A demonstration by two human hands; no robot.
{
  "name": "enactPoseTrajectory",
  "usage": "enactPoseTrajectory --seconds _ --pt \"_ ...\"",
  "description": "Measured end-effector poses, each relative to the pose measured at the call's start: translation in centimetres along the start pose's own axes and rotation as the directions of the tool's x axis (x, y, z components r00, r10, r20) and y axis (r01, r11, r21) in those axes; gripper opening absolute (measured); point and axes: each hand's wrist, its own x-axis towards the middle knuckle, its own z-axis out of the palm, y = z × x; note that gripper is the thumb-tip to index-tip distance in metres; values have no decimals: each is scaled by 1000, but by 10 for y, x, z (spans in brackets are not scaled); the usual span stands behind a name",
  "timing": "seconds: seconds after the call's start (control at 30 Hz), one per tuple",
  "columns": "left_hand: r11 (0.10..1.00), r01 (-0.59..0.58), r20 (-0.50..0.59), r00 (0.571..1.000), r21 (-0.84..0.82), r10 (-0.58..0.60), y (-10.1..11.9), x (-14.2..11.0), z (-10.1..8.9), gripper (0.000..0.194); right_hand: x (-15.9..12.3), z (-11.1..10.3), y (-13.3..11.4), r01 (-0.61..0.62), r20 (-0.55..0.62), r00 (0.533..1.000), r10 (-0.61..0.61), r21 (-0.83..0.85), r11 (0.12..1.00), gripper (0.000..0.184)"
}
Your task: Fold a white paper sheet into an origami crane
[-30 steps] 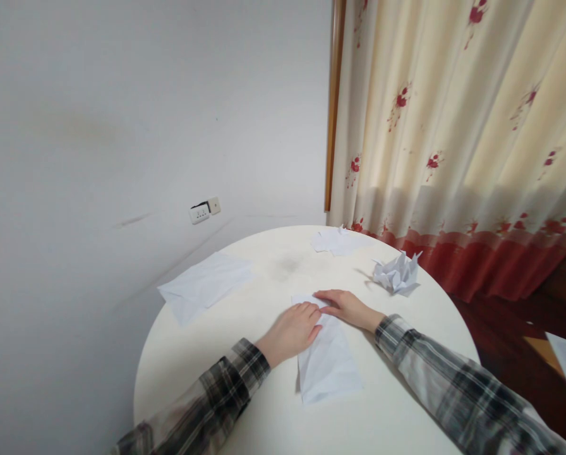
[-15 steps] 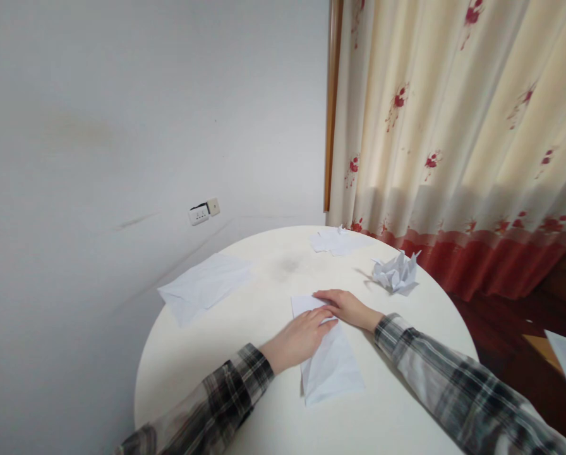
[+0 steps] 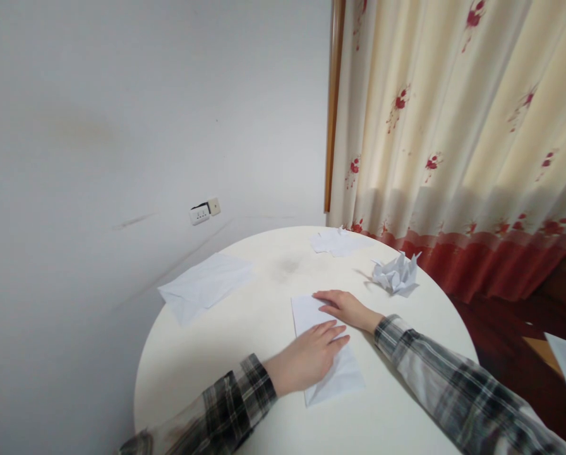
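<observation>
A folded sheet of white paper (image 3: 336,380) lies lengthwise in front of me on the round white table (image 3: 259,417). My left hand (image 3: 306,357) rests palm down across its middle, fingers stretched out toward the right edge and slightly apart. Near the far end, my right hand (image 3: 347,307) touches the paper's right edge, its fingers extended and lying flat. Part of the paper is hidden under both hands.
White paper (image 3: 207,284) lies at the table's left edge. More sheets (image 3: 335,242) lie at the back with a small folded piece on them. A cluster of folded paper shapes (image 3: 397,275) stands at right. Beyond are a wall socket (image 3: 199,215) and a curtain (image 3: 434,126).
My left hand has slid toward me and a little right along the paper, away from my right hand's fingers. My right hand has stayed in nearly the same place.
</observation>
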Motion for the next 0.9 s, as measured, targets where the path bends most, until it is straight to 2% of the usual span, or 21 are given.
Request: enactPoseTrajectory --seconds 0.17,0.27,0.37,0.6,0.9 --pt "995 30 69 997 -94 -24 9 -5 -6 52 1 -1 0 3 3 1000 -3 -32 999 36" --pt "994 22 134 991 -110 -7 11 -6 -8 61 2 -1 0 11 12 1000 -10 -56 998 36" --pt "993 5 175 984 -116 16 16 -7 -12 63 2 -1 0 21 13 1000 -20 -77 997 36" --pt "984 -46 184 980 -172 78 30 -10 -21 62 4 -2 0 14 27 1000 -12 -93 996 37" --pt "977 -72 190 975 -201 111 33 -12 -23 58 2 -1 1 22 26 999 -19 -103 994 37"
